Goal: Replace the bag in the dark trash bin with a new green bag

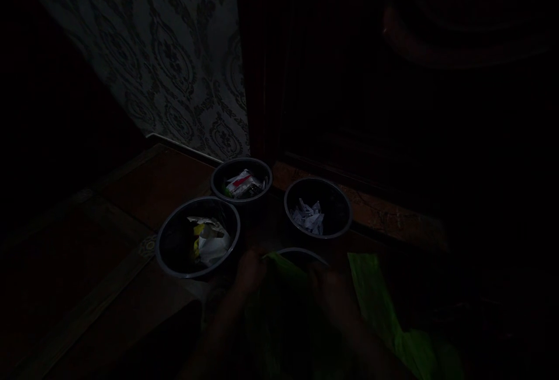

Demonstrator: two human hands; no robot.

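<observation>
The scene is very dark, and only the middle of the view can be read.

Farthest left, a round dark metal bowl [174,246] stands on the reddish-brown tiled floor [144,188] and holds crumpled white and yellow wrappers [209,240]. Just behind it and to its right, touching or nearly so, is a second, smaller round dark bowl [262,170] with a white and red packet [243,183] in it. Behind both hangs a pale curtain with a dark leaf-like pattern [174,60].

In the foreground the left hand [250,272] rests on the upper edge of a crumpled green plastic sheet [375,298], over the rim of a fourth bowl [301,250] that is mostly hidden. The right hand [325,287] lies on the same sheet, just beside the left (both are blurred and dim, so I cannot tell whether the fingers are pinching the plastic or only pressing on it).

Farther right and back, a third round dark bowl [338,199] contains scraps of torn white paper [309,217]. The green sheet spreads from the hands towards the lower right corner. Beyond it stands dark wooden furniture [393,106], barely visible.
</observation>
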